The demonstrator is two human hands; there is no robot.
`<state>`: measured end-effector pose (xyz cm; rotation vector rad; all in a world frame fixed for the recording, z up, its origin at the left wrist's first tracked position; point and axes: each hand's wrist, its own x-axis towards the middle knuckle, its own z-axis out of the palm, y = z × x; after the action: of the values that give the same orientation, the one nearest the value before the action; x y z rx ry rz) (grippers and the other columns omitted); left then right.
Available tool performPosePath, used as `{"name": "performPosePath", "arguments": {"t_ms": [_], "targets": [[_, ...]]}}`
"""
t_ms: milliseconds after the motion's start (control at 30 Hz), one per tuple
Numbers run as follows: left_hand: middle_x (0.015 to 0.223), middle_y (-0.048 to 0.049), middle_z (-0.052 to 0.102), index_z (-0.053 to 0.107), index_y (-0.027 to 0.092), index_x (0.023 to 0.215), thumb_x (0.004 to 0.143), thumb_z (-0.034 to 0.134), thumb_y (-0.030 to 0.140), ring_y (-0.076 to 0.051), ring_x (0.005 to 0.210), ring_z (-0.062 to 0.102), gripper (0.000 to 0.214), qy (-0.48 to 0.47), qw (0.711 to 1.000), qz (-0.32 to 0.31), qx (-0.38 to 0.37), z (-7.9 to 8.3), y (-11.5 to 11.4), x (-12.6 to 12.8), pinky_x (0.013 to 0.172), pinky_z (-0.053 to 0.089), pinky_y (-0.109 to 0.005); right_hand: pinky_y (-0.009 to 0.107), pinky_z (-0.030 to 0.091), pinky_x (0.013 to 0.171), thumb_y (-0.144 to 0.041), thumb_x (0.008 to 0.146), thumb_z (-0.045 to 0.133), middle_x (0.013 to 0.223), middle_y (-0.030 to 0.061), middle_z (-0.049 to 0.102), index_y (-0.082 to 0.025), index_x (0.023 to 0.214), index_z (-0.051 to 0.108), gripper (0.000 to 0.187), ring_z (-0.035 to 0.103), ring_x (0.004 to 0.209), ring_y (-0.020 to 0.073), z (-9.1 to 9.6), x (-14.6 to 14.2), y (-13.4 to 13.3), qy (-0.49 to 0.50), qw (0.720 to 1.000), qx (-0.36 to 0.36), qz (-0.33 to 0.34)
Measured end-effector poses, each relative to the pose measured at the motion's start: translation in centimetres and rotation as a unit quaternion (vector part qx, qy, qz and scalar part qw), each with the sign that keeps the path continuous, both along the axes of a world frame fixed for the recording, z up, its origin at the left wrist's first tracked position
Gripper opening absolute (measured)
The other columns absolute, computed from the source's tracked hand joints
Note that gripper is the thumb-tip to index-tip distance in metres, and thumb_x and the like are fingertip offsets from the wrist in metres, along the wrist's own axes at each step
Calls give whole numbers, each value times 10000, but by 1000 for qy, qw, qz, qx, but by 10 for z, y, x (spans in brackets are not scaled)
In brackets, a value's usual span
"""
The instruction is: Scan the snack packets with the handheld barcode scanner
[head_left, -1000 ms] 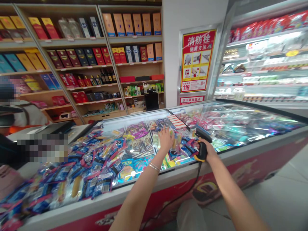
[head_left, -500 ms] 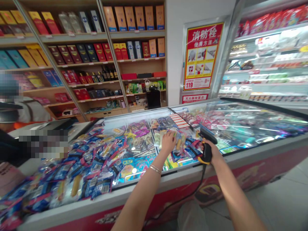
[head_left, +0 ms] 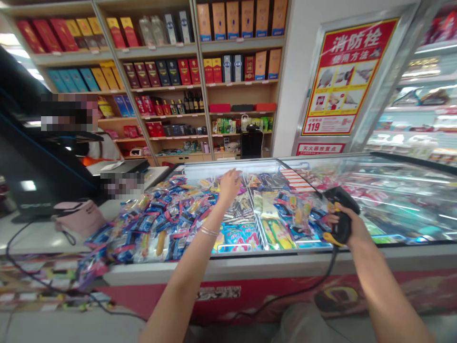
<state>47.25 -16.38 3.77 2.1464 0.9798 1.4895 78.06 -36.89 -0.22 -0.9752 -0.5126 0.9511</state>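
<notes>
My left hand point(head_left: 229, 185) reaches out over the open chest freezer point(head_left: 228, 267), hovering above the dark and purple ice-cream packets point(head_left: 243, 206) near its far side. Its fingers are loosely spread and hold nothing. A thin bracelet point(head_left: 209, 232) circles that wrist. My right hand point(head_left: 345, 224) is wrapped round a black and yellow barcode scanner point(head_left: 341, 209), held over the freezer's right half above the glass lid point(head_left: 392, 190). The scanner's cable point(head_left: 303, 293) hangs down in front of the freezer.
A heap of blue and red wrapped ice creams point(head_left: 157, 228) lies piled on the freezer's left part. A pink pouch point(head_left: 80, 216) and a dark monitor point(head_left: 39, 166) stand on the counter at left. Shelves of boxed bottles point(head_left: 178, 71) fill the back wall. A red fire-hydrant notice point(head_left: 344, 76) hangs right.
My left hand has left the yellow packets at the freezer's middle and swung left and farther out. My view has turned left, bringing the counter and monitor into sight. The scanner stays gripped.
</notes>
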Motion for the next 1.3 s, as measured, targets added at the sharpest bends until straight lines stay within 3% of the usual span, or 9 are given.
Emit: {"name": "performPosePath", "arguments": {"t_ms": [100, 200, 367, 533, 733, 833, 1067, 1200, 1300], "targets": [[1099, -93, 647, 674, 224, 952, 724, 597, 113, -291, 1135, 510, 264, -41, 998, 50, -8, 6, 23, -81, 1091, 260, -433, 226, 356, 387, -281, 802, 572, 587, 0, 448, -185, 692, 543, 149, 411, 425, 66, 21, -37, 28, 9, 999, -27, 45], [1044, -85, 658, 657, 207, 988, 744, 575, 134, -269, 1065, 556, 267, 6, 985, 170, -34, 1, 39, -151, 1045, 322, -407, 176, 364, 367, -239, 748, 626, 545, -13, 470, -166, 693, 550, 118, 436, 418, 66, 34, -82, 65, 58, 992, -43, 107], [1088, -92, 662, 618, 173, 1089, 824, 495, 191, -226, 1034, 595, 293, 187, 923, 321, -101, -21, 54, -217, 935, 428, -343, 148, 403, 357, -172, 698, 668, 555, -4, 549, -152, 683, 566, 105, 481, 418, 69, 34, -170, 122, 46, 976, -43, 207], [1077, -139, 658, 619, 133, 1091, 859, 507, 355, -257, 1030, 591, 340, 305, 873, 359, -123, -44, 56, -222, 907, 442, -354, 156, 444, 394, -160, 713, 651, 573, 16, 586, -125, 680, 604, 68, 509, 427, 72, 9, -237, 153, 29, 946, -69, 314], [1128, -180, 638, 618, 120, 1111, 831, 524, 488, -348, 1165, 494, 472, 393, 826, 381, -136, -51, 52, -209, 940, 405, -457, 163, 448, 394, -179, 697, 681, 532, 9, 577, -118, 691, 622, 85, 518, 420, 81, -17, -257, 151, -4, 924, -111, 366], [1131, -158, 626, 629, 141, 1129, 792, 590, 463, -316, 1108, 545, 467, 375, 843, 355, -151, -51, 53, -210, 929, 425, -420, 163, 444, 387, -189, 679, 700, 529, 8, 579, -126, 685, 615, 106, 521, 410, 84, -21, -256, 145, -21, 922, -113, 369], [1065, -73, 594, 668, 185, 1089, 675, 712, 199, -155, 817, 619, 416, 232, 936, 243, -110, -53, 58, -222, 834, 497, -288, 170, 449, 390, -196, 666, 698, 545, 16, 603, -131, 657, 617, 104, 528, 414, 84, -23, -260, 142, -41, 930, -93, 353], [1064, -58, 628, 673, 184, 1080, 660, 664, 105, -96, 645, 591, 427, 180, 952, 217, -118, -53, 57, -222, 773, 515, -269, 166, 445, 397, -207, 663, 711, 541, 9, 600, -135, 672, 618, 118, 524, 413, 79, -18, -260, 139, -31, 936, -104, 335], [963, -35, 687, 676, 194, 1093, 649, 666, 111, -117, 651, 609, 452, 163, 956, 192, -151, -50, 56, -223, 769, 511, -270, 172, 452, 411, -207, 644, 719, 539, 1, 595, -136, 694, 624, 129, 530, 426, 84, -19, -259, 140, -28, 936, -98, 337]]}}
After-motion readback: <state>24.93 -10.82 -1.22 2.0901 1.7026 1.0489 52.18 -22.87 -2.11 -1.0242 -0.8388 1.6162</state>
